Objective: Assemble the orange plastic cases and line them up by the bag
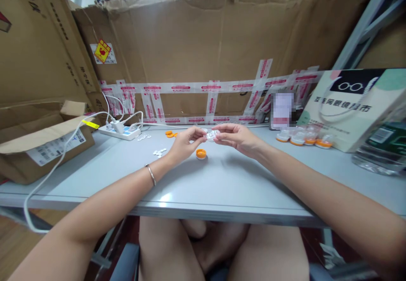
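Both my hands meet above the grey table (222,188), pinching one small white round piece (213,135) between them. My left hand (185,143), with a bracelet at the wrist, grips its left side with closed fingers. My right hand (238,138) holds its right side with thumb and fingertips. An orange cap (201,153) lies on the table just below the hands. Several small white discs (159,152) lie to the left of my left hand, with more (143,137) near the power strip.
A white power strip (119,131) with cables sits at the back left beside a cardboard box (41,145). Orange pieces (170,134) lie behind my hands. Small clear containers with orange lids (303,138) stand at the right by a paper bag (352,107). Taped cardboard walls the back.
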Demonstrator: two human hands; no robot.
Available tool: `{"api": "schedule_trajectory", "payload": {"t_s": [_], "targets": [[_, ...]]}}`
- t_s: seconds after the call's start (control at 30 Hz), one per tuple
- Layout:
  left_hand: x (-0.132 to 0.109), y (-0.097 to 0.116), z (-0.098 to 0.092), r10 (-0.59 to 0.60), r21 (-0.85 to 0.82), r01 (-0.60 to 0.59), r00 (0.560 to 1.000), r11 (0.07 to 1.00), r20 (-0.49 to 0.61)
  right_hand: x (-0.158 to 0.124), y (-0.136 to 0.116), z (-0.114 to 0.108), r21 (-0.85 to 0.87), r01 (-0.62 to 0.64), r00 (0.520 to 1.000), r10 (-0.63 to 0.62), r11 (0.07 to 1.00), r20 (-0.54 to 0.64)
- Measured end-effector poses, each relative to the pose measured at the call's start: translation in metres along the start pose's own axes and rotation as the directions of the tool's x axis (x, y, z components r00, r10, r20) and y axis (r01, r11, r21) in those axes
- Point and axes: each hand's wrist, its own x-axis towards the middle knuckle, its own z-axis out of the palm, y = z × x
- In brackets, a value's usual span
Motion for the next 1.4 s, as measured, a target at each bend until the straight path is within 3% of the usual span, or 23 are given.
{"api": "schedule_trajectory", "payload": {"t_s": [0.33, 0.47, 0.8, 1.17, 1.4], "targets": [[-0.002, 0.004, 0.002, 0.078, 0.047, -0.077, 0.997, 0.996, -0.011, 0.007, 0.011, 0.000, -0.248, 0.173, 0.978, -0.196, 0.953, -0.073], [-0.002, 0.003, 0.002, 0.076, 0.047, -0.075, 0.997, 0.996, -0.024, 0.006, 0.012, 0.003, -0.271, 0.220, 0.967, -0.246, 0.937, -0.067], [-0.002, 0.007, 0.001, 0.119, 0.149, -0.115, 0.993, 0.982, -0.017, 0.003, 0.011, 0.004, -0.164, 0.138, 0.990, -0.140, 0.977, 0.000], [-0.001, 0.006, -0.003, 0.204, 0.373, -0.231, 0.973, 0.899, 0.111, 0.000, 0.006, 0.007, -0.066, -0.017, 0.999, 0.014, 0.998, -0.034], [-0.001, 0.003, -0.004, 0.220, 0.471, -0.271, 0.962, 0.840, 0.162, 0.002, 0.010, 0.004, -0.116, 0.024, 0.999, -0.027, 0.993, -0.026]]}}
